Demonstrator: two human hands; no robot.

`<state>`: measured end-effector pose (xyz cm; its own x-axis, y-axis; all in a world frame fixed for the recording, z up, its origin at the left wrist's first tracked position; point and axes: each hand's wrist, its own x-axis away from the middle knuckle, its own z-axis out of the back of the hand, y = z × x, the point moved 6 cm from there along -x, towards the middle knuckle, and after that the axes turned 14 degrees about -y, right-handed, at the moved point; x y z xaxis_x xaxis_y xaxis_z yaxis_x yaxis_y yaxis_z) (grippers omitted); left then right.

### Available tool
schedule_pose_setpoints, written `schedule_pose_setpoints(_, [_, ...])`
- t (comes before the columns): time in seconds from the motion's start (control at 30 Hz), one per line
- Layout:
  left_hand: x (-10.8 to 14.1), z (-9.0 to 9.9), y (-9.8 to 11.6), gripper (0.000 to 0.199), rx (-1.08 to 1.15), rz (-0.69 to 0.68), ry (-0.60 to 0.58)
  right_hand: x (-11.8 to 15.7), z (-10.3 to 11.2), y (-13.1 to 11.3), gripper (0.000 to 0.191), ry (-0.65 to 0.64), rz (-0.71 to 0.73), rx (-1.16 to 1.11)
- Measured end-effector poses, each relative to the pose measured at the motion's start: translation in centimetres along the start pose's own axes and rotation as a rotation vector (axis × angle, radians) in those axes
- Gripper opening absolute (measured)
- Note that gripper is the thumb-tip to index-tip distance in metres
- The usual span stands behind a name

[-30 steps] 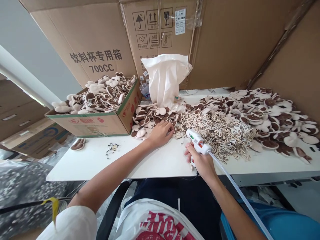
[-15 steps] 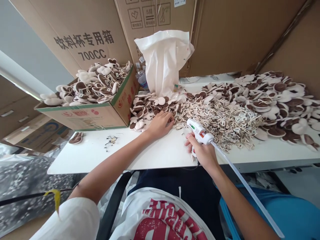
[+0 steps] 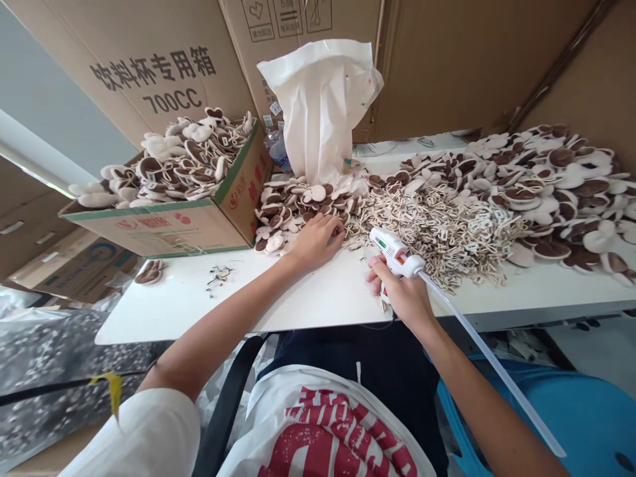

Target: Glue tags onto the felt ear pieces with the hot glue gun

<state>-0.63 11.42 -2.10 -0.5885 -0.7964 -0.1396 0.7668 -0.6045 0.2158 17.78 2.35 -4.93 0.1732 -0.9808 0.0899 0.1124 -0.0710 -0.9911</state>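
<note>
My left hand (image 3: pixel 318 240) rests at the near edge of a pile of brown and white fluffy pieces (image 3: pixel 278 215), fingers curled; what its fingertips hold, if anything, is hidden. My right hand (image 3: pixel 400 285) is wrapped round a white glue gun (image 3: pixel 392 250), whose nozzle points up and left. A long pale glue stick (image 3: pixel 489 354) runs from the gun's back over my right forearm. Beyond the gun lies a heap of thin cord loops with small tags (image 3: pixel 442 228). More brown and white pieces (image 3: pixel 561 192) are heaped on the right.
A cardboard box (image 3: pixel 163 232) filled with finished-looking pieces stands on the left of the white table (image 3: pixel 278 301). Behind are a white plastic bag (image 3: pixel 320 106), a bottle (image 3: pixel 278 151) and large cartons. Dark scraps (image 3: pixel 217 278) and one brown piece (image 3: pixel 149 271) lie front left.
The view has tilted and shifted slightly. My left hand stays by the pile with its fingers a little more curled, and my right hand keeps the glue gun in nearly the same place.
</note>
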Motion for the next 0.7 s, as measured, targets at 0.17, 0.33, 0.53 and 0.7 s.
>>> schedule_pose_setpoints(0.17, [-0.05, 0.00, 0.05, 0.003, 0.009, -0.006, 0.008, 0.06, 0.07, 0.04, 0.036, 0.007, -0.020, -0.009])
schedule_pose_setpoints(0.33, [-0.01, 0.08, 0.06, 0.003, 0.014, -0.019, 0.016, 0.13, 0.04, -0.15, 0.036, 0.001, -0.025, -0.003])
schedule_pose_setpoints(0.53, [0.01, 0.06, 0.00, 0.004, 0.018, -0.012, 0.009, 0.17, -0.02, -0.44, 0.035, -0.005, -0.013, 0.002])
schedule_pose_setpoints(0.7, [-0.01, -0.04, -0.06, 0.004, 0.016, -0.012, 0.013, 0.13, -0.01, -0.33, 0.035, -0.002, -0.017, 0.009])
